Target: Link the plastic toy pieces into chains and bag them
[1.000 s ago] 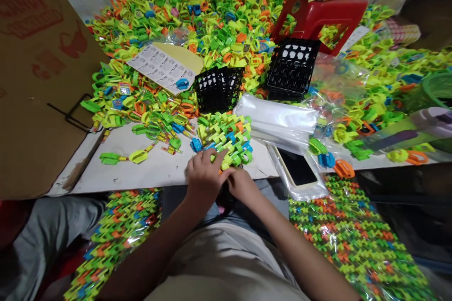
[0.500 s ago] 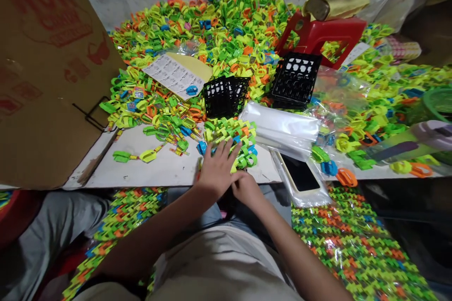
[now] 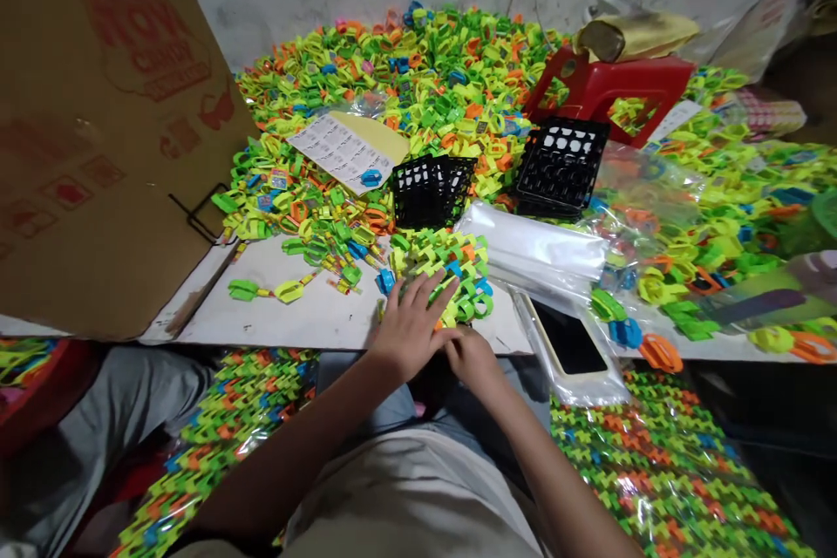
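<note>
Before me at the table's near edge lies a packed block of small loop-shaped plastic toys (image 3: 467,257), in yellow, green, blue and orange rows. My left hand (image 3: 409,327) rests palm down on its near left part, fingers spread. Beside it, at the block's near edge, my right hand (image 3: 472,357) is closed, its thumb side by the left hand; what it grips is hidden. Just beyond the block stand black grid trays (image 3: 425,196). Loose toys with small candy-like tubes (image 3: 327,253) lie to the left, and flat clear plastic bags (image 3: 529,244) to the right.
A phone in a clear bag (image 3: 568,338) overhangs the front edge. More black trays (image 3: 559,166) lean by a red stool (image 3: 647,87). A sticker sheet (image 3: 333,144) lies on the large toy heap (image 3: 418,61). A cardboard box (image 3: 98,148) stands left; filled packs (image 3: 673,462) lie below.
The camera view has shifted, so the scene sits slightly lower and further right. My hands keep nearly the same pose at the toy block.
</note>
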A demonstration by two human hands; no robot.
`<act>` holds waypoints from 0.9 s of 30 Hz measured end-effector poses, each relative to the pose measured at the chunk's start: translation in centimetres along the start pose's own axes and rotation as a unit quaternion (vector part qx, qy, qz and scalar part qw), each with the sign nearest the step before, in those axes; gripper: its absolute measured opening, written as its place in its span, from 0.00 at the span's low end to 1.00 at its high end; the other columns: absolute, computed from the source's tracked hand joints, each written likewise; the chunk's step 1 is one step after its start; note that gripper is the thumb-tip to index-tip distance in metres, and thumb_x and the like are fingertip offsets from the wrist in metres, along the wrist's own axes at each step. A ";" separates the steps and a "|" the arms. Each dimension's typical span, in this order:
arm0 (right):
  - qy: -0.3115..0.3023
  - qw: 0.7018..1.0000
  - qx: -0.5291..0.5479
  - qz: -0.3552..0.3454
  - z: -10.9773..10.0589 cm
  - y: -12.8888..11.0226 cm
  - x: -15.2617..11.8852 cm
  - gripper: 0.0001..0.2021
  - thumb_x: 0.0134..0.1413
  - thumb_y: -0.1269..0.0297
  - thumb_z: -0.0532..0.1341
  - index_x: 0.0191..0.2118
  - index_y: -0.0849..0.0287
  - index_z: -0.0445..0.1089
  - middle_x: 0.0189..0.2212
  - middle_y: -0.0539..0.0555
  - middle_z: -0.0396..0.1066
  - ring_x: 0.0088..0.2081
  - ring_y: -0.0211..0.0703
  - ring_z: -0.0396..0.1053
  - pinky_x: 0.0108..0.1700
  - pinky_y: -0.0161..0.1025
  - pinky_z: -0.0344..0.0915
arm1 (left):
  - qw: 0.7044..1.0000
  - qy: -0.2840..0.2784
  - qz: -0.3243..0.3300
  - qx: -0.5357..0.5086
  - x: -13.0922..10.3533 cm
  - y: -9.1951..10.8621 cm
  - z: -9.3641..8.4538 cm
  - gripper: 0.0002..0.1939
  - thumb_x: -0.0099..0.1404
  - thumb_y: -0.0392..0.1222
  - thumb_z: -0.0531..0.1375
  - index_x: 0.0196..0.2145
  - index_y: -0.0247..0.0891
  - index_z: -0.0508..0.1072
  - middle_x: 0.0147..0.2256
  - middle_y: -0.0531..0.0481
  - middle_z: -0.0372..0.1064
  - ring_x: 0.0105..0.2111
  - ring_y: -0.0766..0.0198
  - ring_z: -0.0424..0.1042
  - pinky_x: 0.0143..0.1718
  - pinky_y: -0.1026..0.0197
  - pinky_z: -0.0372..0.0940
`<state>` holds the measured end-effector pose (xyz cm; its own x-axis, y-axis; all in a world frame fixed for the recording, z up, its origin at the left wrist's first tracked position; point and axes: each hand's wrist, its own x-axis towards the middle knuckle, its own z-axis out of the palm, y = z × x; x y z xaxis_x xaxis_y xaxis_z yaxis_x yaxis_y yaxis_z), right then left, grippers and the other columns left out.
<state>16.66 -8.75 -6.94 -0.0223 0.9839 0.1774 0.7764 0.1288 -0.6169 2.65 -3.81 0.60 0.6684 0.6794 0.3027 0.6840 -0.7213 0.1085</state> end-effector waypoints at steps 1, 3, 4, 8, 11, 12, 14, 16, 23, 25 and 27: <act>0.006 1.000 0.004 -0.001 0.0 0.2 -0.1 0.11 0.56 0.72 0.51 0.37 0.61 0.70 0.34 0.59 0.74 0.37 0.47 0.71 0.40 0.39 0.65 | 1.000 0.013 -0.009 -0.020 -0.2 -0.8 -0.1 0.28 0.67 0.51 0.50 0.63 0.44 0.51 0.62 0.45 0.53 0.60 0.54 0.53 0.60 0.43 0.46; 0.010 1.000 0.003 -0.001 0.1 0.4 -0.4 0.09 0.56 0.70 0.52 0.36 0.61 0.70 0.33 0.59 0.74 0.36 0.48 0.71 0.39 0.40 0.65 | 0.994 0.051 -0.082 -0.050 -1.1 -3.7 -0.1 0.26 0.68 0.50 0.48 0.62 0.42 0.54 0.58 0.43 0.58 0.58 0.55 0.56 0.59 0.46 0.49; 0.010 1.000 0.000 -0.002 0.2 0.4 -0.5 0.09 0.56 0.69 0.52 0.35 0.61 0.69 0.32 0.59 0.73 0.36 0.49 0.71 0.38 0.40 0.65 | 0.985 0.073 -0.144 -0.053 -1.7 -5.5 -0.1 0.25 0.69 0.49 0.47 0.60 0.40 0.57 0.57 0.42 0.59 0.57 0.54 0.57 0.58 0.47 0.52; 0.009 1.000 -0.008 0.000 0.1 0.4 -0.6 0.09 0.57 0.66 0.52 0.34 0.61 0.69 0.31 0.60 0.73 0.35 0.50 0.71 0.37 0.42 0.65 | 0.936 0.046 -0.347 0.028 -4.7 -13.6 0.1 0.23 0.66 0.46 0.50 0.57 0.35 0.63 0.59 0.34 0.54 0.58 0.45 0.53 0.57 0.41 0.49; 0.000 1.000 -0.002 -0.007 -0.2 0.3 -0.5 0.10 0.56 0.66 0.51 0.35 0.61 0.69 0.31 0.60 0.73 0.35 0.50 0.71 0.37 0.42 0.66 | 0.916 -0.008 -0.398 0.039 -6.4 -17.4 0.2 0.24 0.64 0.43 0.52 0.55 0.30 0.65 0.57 0.30 0.58 0.57 0.41 0.56 0.56 0.38 0.49; -0.002 1.000 0.003 -0.010 -0.4 0.3 -0.6 0.10 0.57 0.66 0.51 0.35 0.61 0.69 0.32 0.60 0.73 0.35 0.50 0.71 0.37 0.42 0.66 | 0.916 -0.016 -0.399 0.030 -6.8 -18.0 0.1 0.23 0.63 0.42 0.52 0.54 0.29 0.66 0.54 0.31 0.62 0.55 0.43 0.60 0.55 0.41 0.52; 0.009 1.000 0.013 -0.013 -0.8 0.4 -0.8 0.10 0.58 0.65 0.52 0.36 0.60 0.69 0.32 0.60 0.73 0.36 0.50 0.71 0.38 0.43 0.67 | 0.918 -0.029 -0.395 0.007 -7.7 -18.3 -0.5 0.21 0.62 0.42 0.53 0.50 0.30 0.69 0.50 0.35 0.68 0.51 0.47 0.66 0.52 0.48 0.59; 0.040 0.999 0.025 -0.017 -1.4 0.5 -1.4 0.10 0.59 0.64 0.52 0.39 0.60 0.69 0.34 0.59 0.73 0.37 0.49 0.71 0.39 0.43 0.67 | 0.919 -0.034 -0.392 -0.013 -8.6 -17.7 -1.8 0.20 0.60 0.43 0.54 0.47 0.33 0.72 0.48 0.39 0.71 0.48 0.49 0.69 0.48 0.53 0.63; 0.128 0.985 0.058 -0.101 -4.1 -2.9 -4.7 0.07 0.59 0.65 0.57 0.43 0.58 0.67 0.32 0.55 0.72 0.34 0.42 0.69 0.36 0.38 0.66 | 0.939 -0.122 -0.283 -0.154 -9.4 -9.9 -7.8 0.13 0.51 0.45 0.59 0.35 0.44 0.75 0.36 0.53 0.75 0.34 0.58 0.73 0.35 0.63 0.65; 0.084 0.986 0.043 -0.141 -4.3 -5.0 -5.2 0.15 0.58 0.62 0.58 0.50 0.60 0.64 0.32 0.55 0.71 0.33 0.43 0.68 0.34 0.38 0.65 | 0.947 -0.163 -0.220 -0.168 -8.1 -6.2 -8.1 0.10 0.56 0.41 0.56 0.36 0.45 0.73 0.37 0.54 0.74 0.35 0.61 0.73 0.36 0.64 0.64; 0.011 0.989 0.001 -0.150 -4.1 -6.6 -5.5 0.20 0.57 0.60 0.59 0.54 0.60 0.62 0.32 0.55 0.71 0.32 0.44 0.67 0.31 0.38 0.64 | 0.952 -0.195 -0.136 -0.195 -6.7 -2.7 -7.4 0.09 0.57 0.36 0.56 0.35 0.44 0.72 0.35 0.55 0.74 0.34 0.63 0.72 0.34 0.65 0.63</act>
<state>14.21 -15.48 -0.69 -0.2375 0.8983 0.3697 0.7358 0.4149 -0.5353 -5.80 -7.40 5.31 0.5909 0.7921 -0.1531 0.7382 -0.4544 0.4985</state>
